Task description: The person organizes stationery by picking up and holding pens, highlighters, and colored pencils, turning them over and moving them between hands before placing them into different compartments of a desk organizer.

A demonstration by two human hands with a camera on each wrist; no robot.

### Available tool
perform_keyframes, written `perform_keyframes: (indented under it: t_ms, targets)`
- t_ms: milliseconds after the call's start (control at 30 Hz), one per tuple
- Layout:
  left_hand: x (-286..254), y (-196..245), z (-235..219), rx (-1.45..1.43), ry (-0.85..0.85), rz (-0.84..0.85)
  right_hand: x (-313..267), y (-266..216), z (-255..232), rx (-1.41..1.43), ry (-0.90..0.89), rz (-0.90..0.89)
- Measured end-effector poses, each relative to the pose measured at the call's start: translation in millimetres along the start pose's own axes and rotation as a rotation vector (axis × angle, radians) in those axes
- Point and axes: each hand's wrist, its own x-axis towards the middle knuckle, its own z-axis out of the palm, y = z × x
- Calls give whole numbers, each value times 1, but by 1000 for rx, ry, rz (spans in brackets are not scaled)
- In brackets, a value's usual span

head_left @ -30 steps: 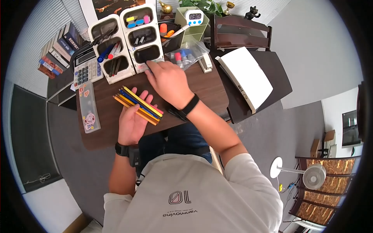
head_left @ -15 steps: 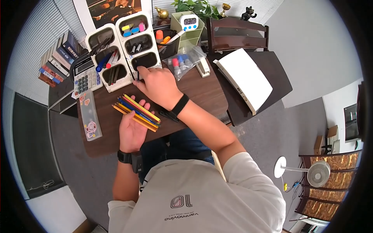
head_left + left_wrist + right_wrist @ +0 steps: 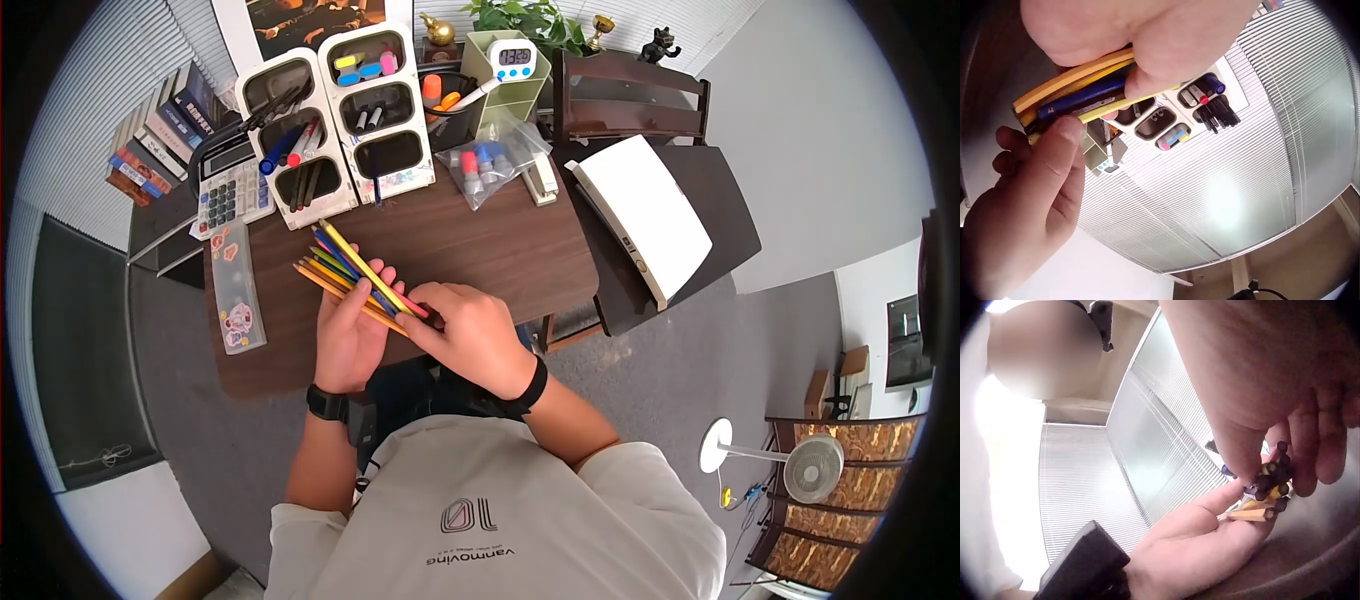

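Observation:
A bundle of coloured pencils [image 3: 345,268] lies across my left hand [image 3: 352,340], whose thumb holds it against the fingers. Orange, yellow, blue and green barrels show, tips pointing away to the upper left. My right hand [image 3: 475,335] is at the near ends, its thumb and fingers pinching a yellow pencil [image 3: 1100,111] on top of the bundle. The right wrist view has the dark pencil ends [image 3: 1272,478] bunched between that thumb and fingers. In the white organizer [image 3: 408,186], a dark pencil [image 3: 376,185] leans in the lower right compartment.
Left of the organizer is a calculator [image 3: 232,198], and in front of that a clear stickered case [image 3: 236,295]. A plastic bag [image 3: 492,165] with coloured items and a stapler [image 3: 541,180] lie to the right. A mesh cup [image 3: 452,122] stands behind.
My right hand has left the organizer, where a dark pencil now leans in the lower right compartment, and come back to the near ends of the pencils. My left hand still holds the bundle.

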Motion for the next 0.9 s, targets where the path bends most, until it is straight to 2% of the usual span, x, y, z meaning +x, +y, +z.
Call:
perform_keyframes:
  t_ms: [67,133,300,367,433,500,567,667,700,800,900]
  targets:
    - [2,-1,-1,-1,-3,8,1,0,2,-9,28,-19]
    - [2,-2,-4,-11,1,15,0,0,3,-9,136,-51]
    - [1,-2,-4,-16,-15,27,4,1,-4,-16,192,-84]
    - [2,0,-3,-12,5,22,2,-5,-13,298,331,-12]
    - [-1,1,-2,-8,29,5,3,8,-20,391,431,-100]
    - [0,3,1,-57,16,-31,8,11,-27,443,527,-52]
    - [1,4,1,-25,-7,-34,23,12,-33,334,555,-76]
    - [0,0,-3,-46,-37,-31,53,16,-24,64,428,-175]
    - [0,0,-4,-65,-22,-31,62,20,-16,63,434,-175]
    - [1,1,-6,-73,-29,-28,84,25,-1,-4,254,-182]
    - [1,1,-6,-74,-22,-28,98,28,13,-30,217,-203]
